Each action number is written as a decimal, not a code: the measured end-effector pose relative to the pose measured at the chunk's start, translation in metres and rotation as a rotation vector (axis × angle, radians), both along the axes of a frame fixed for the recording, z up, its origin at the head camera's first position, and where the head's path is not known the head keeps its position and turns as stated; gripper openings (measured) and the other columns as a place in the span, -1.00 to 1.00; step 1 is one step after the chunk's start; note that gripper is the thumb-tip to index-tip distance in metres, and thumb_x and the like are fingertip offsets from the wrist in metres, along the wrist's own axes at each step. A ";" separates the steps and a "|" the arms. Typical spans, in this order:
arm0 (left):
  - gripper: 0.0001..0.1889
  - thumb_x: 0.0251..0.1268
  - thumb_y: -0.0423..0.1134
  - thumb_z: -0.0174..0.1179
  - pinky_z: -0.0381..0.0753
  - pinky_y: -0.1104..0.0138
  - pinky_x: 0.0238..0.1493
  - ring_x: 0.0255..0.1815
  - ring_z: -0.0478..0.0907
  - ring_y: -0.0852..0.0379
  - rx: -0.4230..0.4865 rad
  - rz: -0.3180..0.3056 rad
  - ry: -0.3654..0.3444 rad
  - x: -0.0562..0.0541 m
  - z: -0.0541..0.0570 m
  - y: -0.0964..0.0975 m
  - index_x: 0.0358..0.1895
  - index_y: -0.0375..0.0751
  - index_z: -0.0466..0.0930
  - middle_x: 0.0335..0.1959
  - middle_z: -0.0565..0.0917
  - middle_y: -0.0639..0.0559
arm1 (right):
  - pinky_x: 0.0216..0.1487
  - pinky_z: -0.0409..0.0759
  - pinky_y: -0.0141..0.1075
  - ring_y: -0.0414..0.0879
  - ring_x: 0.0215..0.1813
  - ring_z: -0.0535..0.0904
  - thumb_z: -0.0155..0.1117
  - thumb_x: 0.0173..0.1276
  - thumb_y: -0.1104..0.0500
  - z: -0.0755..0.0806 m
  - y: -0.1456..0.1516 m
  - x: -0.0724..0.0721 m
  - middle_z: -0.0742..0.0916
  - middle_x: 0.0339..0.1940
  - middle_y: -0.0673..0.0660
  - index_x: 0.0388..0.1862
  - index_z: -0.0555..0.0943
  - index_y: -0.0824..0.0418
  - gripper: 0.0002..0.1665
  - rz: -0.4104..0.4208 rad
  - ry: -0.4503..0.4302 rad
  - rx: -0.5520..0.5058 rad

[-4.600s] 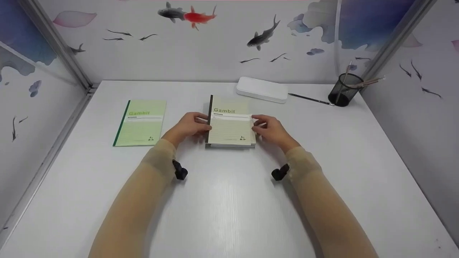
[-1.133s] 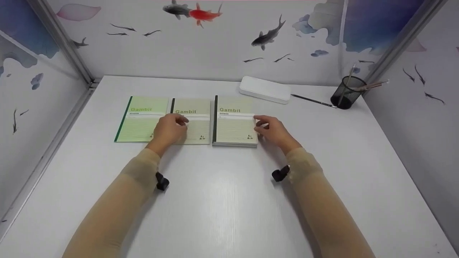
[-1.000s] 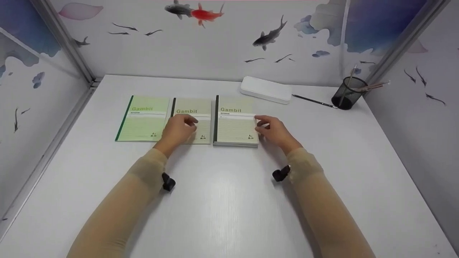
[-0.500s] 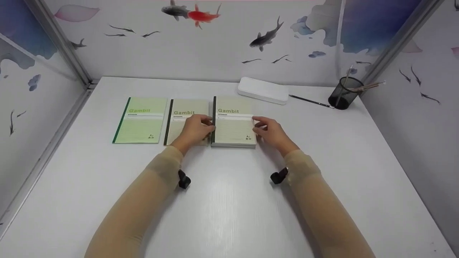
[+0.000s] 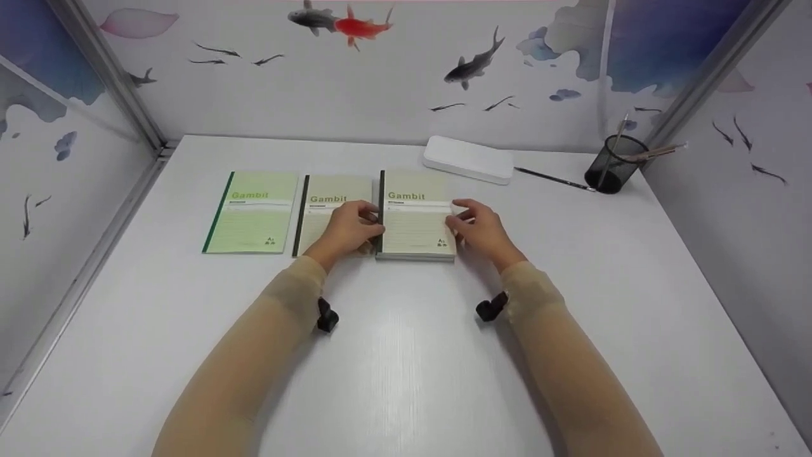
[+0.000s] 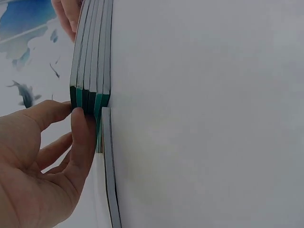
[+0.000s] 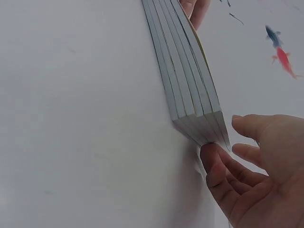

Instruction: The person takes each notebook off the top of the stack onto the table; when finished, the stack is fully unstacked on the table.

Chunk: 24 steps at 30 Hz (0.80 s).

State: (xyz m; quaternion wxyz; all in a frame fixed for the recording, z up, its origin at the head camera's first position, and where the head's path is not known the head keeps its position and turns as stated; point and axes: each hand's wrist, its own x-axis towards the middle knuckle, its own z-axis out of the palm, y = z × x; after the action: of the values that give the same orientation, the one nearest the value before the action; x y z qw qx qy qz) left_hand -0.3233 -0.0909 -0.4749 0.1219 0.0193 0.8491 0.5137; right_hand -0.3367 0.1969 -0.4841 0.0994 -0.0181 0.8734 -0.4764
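Observation:
A stack of several notebooks (image 5: 415, 235), the top one cream with a dark spine, lies mid-table. At its spine, my left hand (image 5: 347, 227) curls its thumb and index fingertips onto the edge; the left wrist view shows them right at the dark green spines (image 6: 90, 97). My right hand (image 5: 483, 233) touches the opposite side, one bent finger (image 7: 211, 159) against the page edges while other fingertips stand slightly off the top cover. Left of the stack lies a single cream notebook (image 5: 307, 228), partly hidden by my left hand. Farther left lies a green notebook (image 5: 250, 222).
Behind the stack lies a white case (image 5: 468, 158). A dark pencil (image 5: 552, 179) points from it to a black mesh cup (image 5: 614, 168) holding several pencils at the back right. Printed walls enclose the white table (image 5: 399, 368) at the back and sides.
A cream notebook now lies between the green one and the stack, unlike 4.6 seconds ago. My left hand has moved right, from over that notebook to the stack's spine. My right fingers shifted slightly.

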 end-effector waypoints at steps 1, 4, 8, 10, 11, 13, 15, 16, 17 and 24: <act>-0.50 0.37 -0.26 0.34 0.73 0.36 -0.36 -0.09 0.67 0.07 0.000 -0.002 0.000 0.000 0.000 0.000 0.34 -0.23 0.50 0.10 0.64 -0.10 | -0.29 0.64 -0.33 -0.02 -0.17 0.69 0.25 0.55 -0.01 0.000 0.000 -0.001 0.66 0.12 0.18 0.54 0.39 0.09 -0.35 -0.013 0.000 -0.005; -0.50 0.41 -0.26 0.30 0.74 0.35 -0.35 -0.13 0.68 0.06 -0.015 -0.012 0.005 0.000 0.000 0.001 0.37 -0.23 0.48 0.11 0.63 -0.10 | -0.27 0.66 -0.33 -0.03 -0.21 0.71 0.30 0.51 -0.04 0.001 -0.002 -0.005 0.66 0.12 0.20 0.51 0.42 0.13 -0.33 -0.050 -0.003 -0.013; -0.53 0.49 -0.28 0.19 0.76 0.31 -0.30 -0.18 0.71 0.04 -0.027 -0.025 0.001 -0.001 0.000 0.001 0.41 -0.23 0.46 0.12 0.62 -0.10 | -0.21 0.66 -0.34 -0.07 -0.19 0.69 0.35 0.47 0.00 0.002 -0.003 -0.009 0.66 0.10 0.19 0.46 0.48 0.16 -0.35 -0.069 -0.037 -0.010; -0.54 0.52 -0.30 0.15 0.78 0.28 -0.27 -0.17 0.72 0.03 -0.016 -0.032 -0.008 -0.001 0.001 0.001 0.42 -0.24 0.45 0.14 0.61 -0.11 | -0.18 0.66 -0.35 -0.08 -0.18 0.67 0.37 0.46 0.04 0.002 -0.002 -0.010 0.66 0.08 0.17 0.44 0.50 0.17 -0.37 -0.075 -0.066 -0.013; -0.54 0.52 -0.32 0.14 0.78 0.27 -0.25 -0.16 0.72 0.03 -0.012 -0.036 -0.011 -0.001 0.001 0.001 0.42 -0.24 0.45 0.14 0.60 -0.11 | -0.17 0.65 -0.35 -0.09 -0.17 0.66 0.36 0.46 0.05 0.002 -0.001 -0.011 0.66 0.07 0.16 0.44 0.51 0.17 -0.39 -0.076 -0.078 -0.013; -0.55 0.52 -0.33 0.13 0.79 0.25 -0.23 -0.15 0.73 0.02 -0.005 -0.040 -0.016 -0.002 0.002 0.001 0.42 -0.23 0.46 0.14 0.60 -0.12 | -0.17 0.64 -0.36 -0.10 -0.17 0.64 0.36 0.47 0.06 0.003 0.000 -0.012 0.66 0.05 0.16 0.42 0.52 0.17 -0.41 -0.079 -0.093 -0.024; -0.56 0.51 -0.35 0.13 0.79 0.25 -0.24 -0.15 0.72 0.01 -0.002 -0.040 -0.017 -0.002 0.002 0.001 0.40 -0.22 0.47 0.13 0.60 -0.12 | -0.18 0.63 -0.36 -0.11 -0.19 0.63 0.35 0.47 0.07 0.003 0.002 -0.013 0.67 0.04 0.15 0.41 0.52 0.18 -0.41 -0.078 -0.099 -0.038; -0.56 0.50 -0.35 0.14 0.79 0.25 -0.25 -0.16 0.71 0.01 -0.002 -0.040 -0.018 -0.002 0.003 0.001 0.39 -0.21 0.48 0.13 0.60 -0.12 | -0.19 0.63 -0.37 -0.12 -0.20 0.63 0.35 0.46 0.07 0.003 0.003 -0.013 0.68 0.03 0.15 0.41 0.52 0.19 -0.41 -0.075 -0.100 -0.047; -0.56 0.49 -0.36 0.15 0.78 0.26 -0.26 -0.16 0.70 0.02 -0.006 -0.041 -0.017 -0.002 0.003 0.001 0.39 -0.20 0.49 0.12 0.60 -0.12 | -0.20 0.62 -0.37 -0.12 -0.22 0.63 0.36 0.45 0.08 0.003 0.004 -0.013 0.69 0.03 0.15 0.41 0.52 0.20 -0.41 -0.073 -0.102 -0.059; -0.52 0.44 -0.36 0.21 0.76 0.32 -0.29 -0.14 0.69 0.04 -0.024 -0.053 -0.017 -0.001 0.006 0.000 0.40 -0.19 0.49 0.13 0.62 -0.15 | -0.26 0.64 -0.38 -0.14 -0.28 0.64 0.31 0.43 0.18 0.000 0.009 -0.011 0.71 -0.02 0.16 0.41 0.51 0.24 -0.41 -0.059 -0.115 -0.144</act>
State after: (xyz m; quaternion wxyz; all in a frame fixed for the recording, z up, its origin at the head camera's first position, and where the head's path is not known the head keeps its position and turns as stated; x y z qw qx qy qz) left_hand -0.3241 -0.0913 -0.4694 0.1431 0.0360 0.8533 0.5001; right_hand -0.3474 0.2062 -0.4839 0.1337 0.0281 0.8298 -0.5410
